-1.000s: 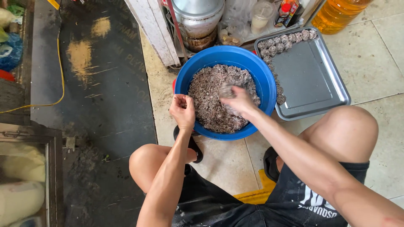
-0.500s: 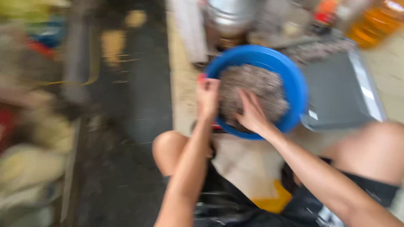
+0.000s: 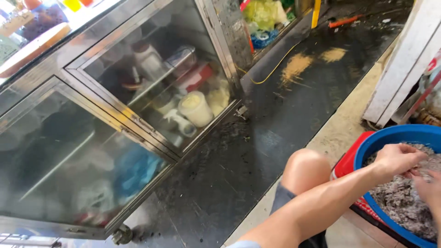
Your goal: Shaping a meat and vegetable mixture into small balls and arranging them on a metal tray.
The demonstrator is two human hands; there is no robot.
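Both hands work in the blue basin [image 3: 367, 149] of grey minced mixture [image 3: 404, 202]: left hand [image 3: 398, 158] curled on it, right hand [image 3: 427, 188] pressing in, grip unclear.

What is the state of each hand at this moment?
Left hand: loosely curled over the grey minced mixture in the blue basin, holding nothing clearly.
Right hand: mostly cut off; cannot be told.

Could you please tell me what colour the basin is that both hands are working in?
The basin is bright blue, resting on something red; the head view shows it.
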